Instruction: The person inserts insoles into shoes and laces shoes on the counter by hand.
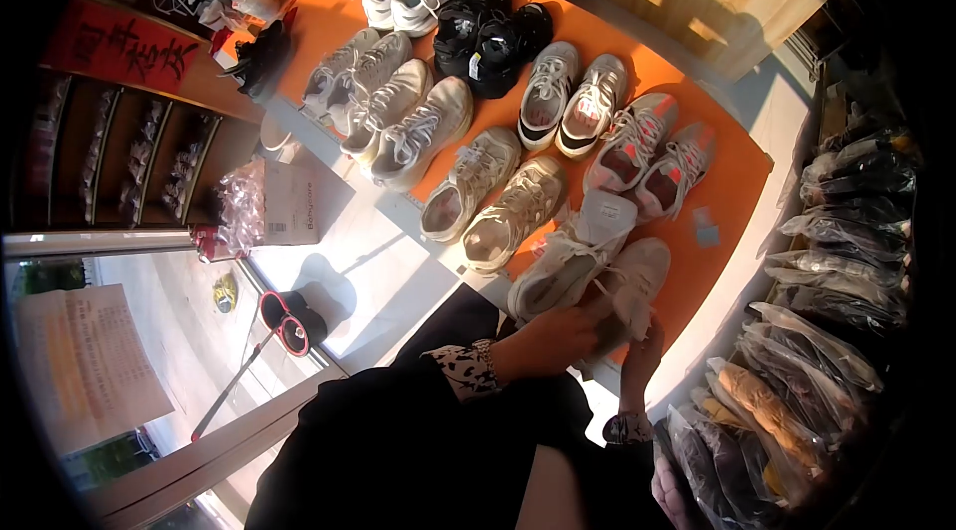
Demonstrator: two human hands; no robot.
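Orange tabletop (739, 166) bore rows of paired shoes. The pale shoe (647, 266) in hand was at its near edge, beside its apparent mate (561, 276), toe pointing away. Off-white upper, sunlit, darker inside. Judged light, not fragile; upper soft and likely to crease, sole stiffer, little slip expected. Best held at heel and sole. Left grip (543, 343): fingers bent over the shoe's opening, closure hidden. Right grip (640, 366): fingers raised by the heel, partly bent; could not tell how tightly closed. Smallest: loose white laces (630, 314), limp, draped over the opening.
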